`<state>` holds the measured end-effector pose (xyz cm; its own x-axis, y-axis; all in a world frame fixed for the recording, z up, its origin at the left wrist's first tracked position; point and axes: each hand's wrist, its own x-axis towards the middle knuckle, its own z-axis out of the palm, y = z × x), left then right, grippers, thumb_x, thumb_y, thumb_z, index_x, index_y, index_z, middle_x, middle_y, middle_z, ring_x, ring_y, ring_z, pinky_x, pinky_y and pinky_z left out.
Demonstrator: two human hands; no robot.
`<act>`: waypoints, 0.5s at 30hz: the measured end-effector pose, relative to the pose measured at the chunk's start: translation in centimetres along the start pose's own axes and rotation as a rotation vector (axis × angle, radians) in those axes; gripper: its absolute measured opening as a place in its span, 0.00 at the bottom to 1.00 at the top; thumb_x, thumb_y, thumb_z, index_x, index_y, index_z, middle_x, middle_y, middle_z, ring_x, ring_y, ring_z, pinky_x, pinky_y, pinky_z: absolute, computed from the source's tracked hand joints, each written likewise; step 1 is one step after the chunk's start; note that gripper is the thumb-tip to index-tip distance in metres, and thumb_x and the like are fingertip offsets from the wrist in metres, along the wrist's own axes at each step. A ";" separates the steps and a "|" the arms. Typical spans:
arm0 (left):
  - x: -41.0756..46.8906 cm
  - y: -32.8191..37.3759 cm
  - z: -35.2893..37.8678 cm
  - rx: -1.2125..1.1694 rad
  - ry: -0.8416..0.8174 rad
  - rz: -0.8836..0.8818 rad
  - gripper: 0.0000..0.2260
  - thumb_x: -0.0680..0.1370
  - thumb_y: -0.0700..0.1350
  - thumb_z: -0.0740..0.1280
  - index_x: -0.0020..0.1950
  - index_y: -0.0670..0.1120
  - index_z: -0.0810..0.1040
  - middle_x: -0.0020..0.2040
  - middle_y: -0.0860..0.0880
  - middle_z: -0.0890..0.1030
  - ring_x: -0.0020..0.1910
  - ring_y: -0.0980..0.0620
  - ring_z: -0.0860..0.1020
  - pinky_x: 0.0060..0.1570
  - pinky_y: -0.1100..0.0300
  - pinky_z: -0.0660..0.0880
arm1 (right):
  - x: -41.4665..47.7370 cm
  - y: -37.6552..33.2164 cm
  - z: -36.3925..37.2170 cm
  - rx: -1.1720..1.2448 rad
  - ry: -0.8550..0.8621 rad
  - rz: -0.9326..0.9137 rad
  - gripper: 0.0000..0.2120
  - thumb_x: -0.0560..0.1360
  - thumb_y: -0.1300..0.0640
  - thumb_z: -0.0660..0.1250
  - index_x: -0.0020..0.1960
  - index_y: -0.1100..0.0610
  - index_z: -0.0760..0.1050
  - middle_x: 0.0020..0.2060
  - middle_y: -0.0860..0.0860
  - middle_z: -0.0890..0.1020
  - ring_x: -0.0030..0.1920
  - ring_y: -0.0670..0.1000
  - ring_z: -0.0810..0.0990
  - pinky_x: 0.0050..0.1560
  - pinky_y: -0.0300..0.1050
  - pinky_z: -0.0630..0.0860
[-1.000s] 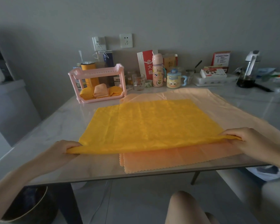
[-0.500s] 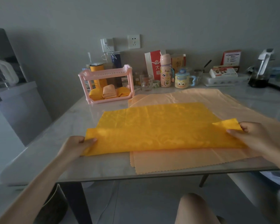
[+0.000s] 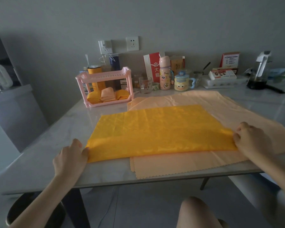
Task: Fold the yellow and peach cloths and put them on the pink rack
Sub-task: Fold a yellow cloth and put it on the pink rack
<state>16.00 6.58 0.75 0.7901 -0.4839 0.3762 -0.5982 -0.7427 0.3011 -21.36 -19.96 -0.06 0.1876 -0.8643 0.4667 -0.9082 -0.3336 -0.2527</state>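
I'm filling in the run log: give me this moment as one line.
yellow cloth: being folded | left hand: pinches left end | right hand: pinches right end | peach cloths: flat underneath | pink rack: holds folded cloths

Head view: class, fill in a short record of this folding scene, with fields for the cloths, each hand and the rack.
yellow cloth: spread on the table, lying over the peach cloths
peach cloths: flat underneath, scalloped edges showing at the near side
left hand: pinches the yellow cloth's near left corner
right hand: pinches its near right corner
pink rack: far left of the table, folded cloths on its lower shelf
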 end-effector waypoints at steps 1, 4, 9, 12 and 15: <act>0.0 0.1 -0.3 0.032 0.048 0.030 0.10 0.76 0.43 0.66 0.54 0.39 0.74 0.47 0.38 0.78 0.49 0.37 0.75 0.39 0.52 0.66 | -0.2 -0.5 -0.4 -0.036 0.040 -0.039 0.06 0.72 0.67 0.66 0.48 0.68 0.73 0.37 0.63 0.77 0.37 0.62 0.76 0.37 0.55 0.75; 0.0 2.0 -0.6 -0.008 0.189 0.246 0.11 0.73 0.37 0.69 0.54 0.36 0.77 0.49 0.36 0.79 0.50 0.35 0.75 0.44 0.46 0.71 | -1.1 -5.1 -2.2 0.022 0.100 -0.176 0.11 0.72 0.70 0.64 0.54 0.68 0.75 0.44 0.64 0.79 0.43 0.62 0.77 0.40 0.52 0.73; -1.8 9.9 0.9 -0.361 -0.106 0.645 0.15 0.80 0.45 0.56 0.62 0.42 0.75 0.64 0.46 0.76 0.67 0.46 0.69 0.64 0.56 0.63 | -4.7 -16.4 -1.4 0.343 -0.229 -0.571 0.16 0.80 0.58 0.56 0.64 0.62 0.71 0.61 0.57 0.76 0.61 0.57 0.74 0.62 0.50 0.68; -2.4 11.4 3.5 -0.227 -0.324 0.711 0.19 0.81 0.45 0.50 0.72 0.45 0.63 0.73 0.50 0.64 0.74 0.52 0.56 0.71 0.57 0.51 | -6.3 -19.3 1.6 0.193 -0.419 -0.703 0.21 0.80 0.55 0.50 0.70 0.63 0.63 0.68 0.60 0.68 0.69 0.58 0.66 0.67 0.52 0.60; -2.4 10.4 4.5 -0.011 -0.489 0.642 0.22 0.83 0.48 0.47 0.76 0.49 0.48 0.77 0.54 0.49 0.75 0.56 0.46 0.72 0.56 0.43 | -6.3 -18.6 2.5 0.081 -0.607 -0.637 0.34 0.77 0.37 0.39 0.76 0.56 0.49 0.76 0.52 0.51 0.76 0.50 0.49 0.73 0.48 0.43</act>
<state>8.50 -2.13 -0.99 0.2596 -0.9642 0.0536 -0.9545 -0.2478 0.1660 -4.73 -9.28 -0.43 0.8363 -0.5480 0.0141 -0.5383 -0.8258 -0.1679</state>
